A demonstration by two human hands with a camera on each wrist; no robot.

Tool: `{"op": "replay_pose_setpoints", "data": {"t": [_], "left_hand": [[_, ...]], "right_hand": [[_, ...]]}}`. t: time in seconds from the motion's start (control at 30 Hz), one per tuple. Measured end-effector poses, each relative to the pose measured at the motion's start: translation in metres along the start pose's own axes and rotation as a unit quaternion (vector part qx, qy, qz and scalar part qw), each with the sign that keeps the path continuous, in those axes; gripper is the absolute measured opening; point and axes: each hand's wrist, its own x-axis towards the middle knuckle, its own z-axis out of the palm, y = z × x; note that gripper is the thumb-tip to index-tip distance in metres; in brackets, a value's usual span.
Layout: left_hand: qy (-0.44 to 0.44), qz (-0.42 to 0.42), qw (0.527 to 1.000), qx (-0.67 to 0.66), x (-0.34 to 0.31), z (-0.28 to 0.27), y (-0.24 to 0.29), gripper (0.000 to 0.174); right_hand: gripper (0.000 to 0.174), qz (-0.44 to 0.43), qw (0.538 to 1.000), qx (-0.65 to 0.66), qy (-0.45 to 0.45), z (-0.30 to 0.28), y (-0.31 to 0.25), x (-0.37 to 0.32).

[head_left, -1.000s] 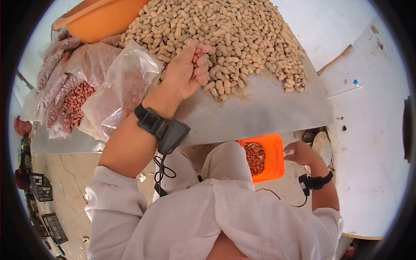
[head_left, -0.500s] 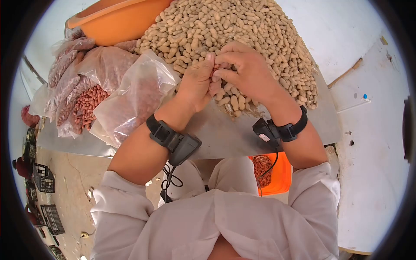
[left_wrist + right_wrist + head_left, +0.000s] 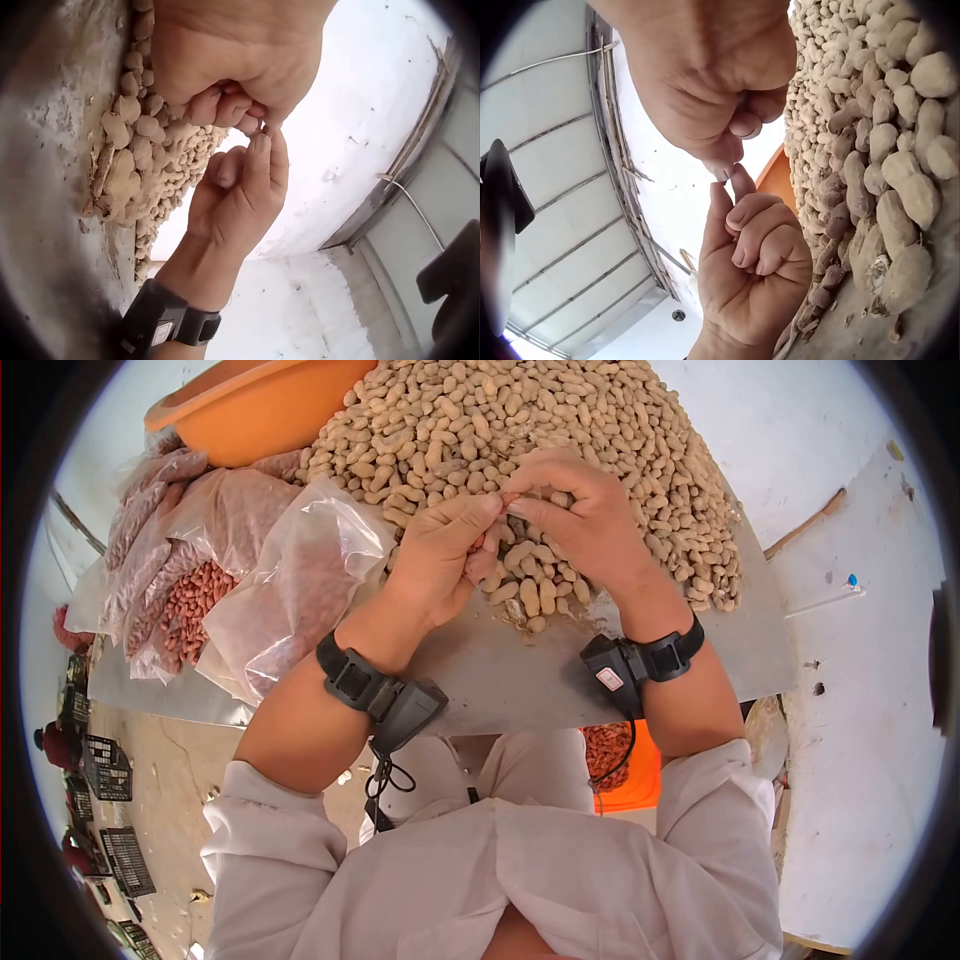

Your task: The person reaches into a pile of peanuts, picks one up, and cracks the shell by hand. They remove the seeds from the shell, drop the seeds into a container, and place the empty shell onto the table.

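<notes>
Above the near edge of the peanut pile [image 3: 540, 420], both hands meet at their fingertips. The left hand [image 3: 440, 555] has its fingers curled round reddish kernels [image 3: 479, 543], and its thumb and forefinger pinch a small piece. From the other side, the right hand [image 3: 590, 525] pinches at the same piece with thumb and forefinger. In the left wrist view the right hand [image 3: 236, 195] reaches up to the left hand [image 3: 240, 60]; a tiny dark bit shows between them. The right wrist view has the left hand [image 3: 757, 262] below the right hand [image 3: 712, 82], tips touching.
Clear bags [image 3: 300, 575] of red kernels lie on the metal table [image 3: 480, 680] at left, with an orange basin [image 3: 265, 415] behind. Below the table's front edge is an orange container [image 3: 645, 775] holding reddish kernels. Black crates [image 3: 107, 768] stand on the floor at far left.
The right hand has come up from beside the orange container to the left hand. Over the last half second, both hands have stayed together, their fingertips now meeting more closely.
</notes>
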Motion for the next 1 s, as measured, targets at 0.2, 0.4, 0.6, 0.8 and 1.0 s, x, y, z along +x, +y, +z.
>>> {"op": "replay_pose_setpoints", "data": {"t": [0.2,0.4,0.6,0.8,1.0], "left_hand": [[0.002,0.006,1.0,0.003,-0.0016,0.0017,0.0018,0.013],[0.022,0.01,1.0,0.014,-0.0025,0.0033,0.0018,0.017],[0.03,0.016,0.999,0.029,-0.0032,0.0047,0.0019,0.017],[0.006,0.022,0.999,0.025,-0.0027,0.0006,0.0014,0.018],[-0.004,0.034,0.999,0.002,-0.0004,-0.0039,0.0005,0.015]], "right_hand": [[0.012,0.02,1.0,0.008,-0.015,-0.0006,0.0036,0.0],[0.013,0.01,1.0,0.009,-0.022,-0.0007,0.0057,0.0004],[0.014,0.012,0.999,0.007,-0.032,-0.0008,0.0085,0.0003],[0.014,0.044,0.998,0.034,-0.04,-0.0015,0.0055,-0.0001],[0.014,0.101,0.987,0.116,-0.033,0.0006,0.0112,-0.0016]]}}
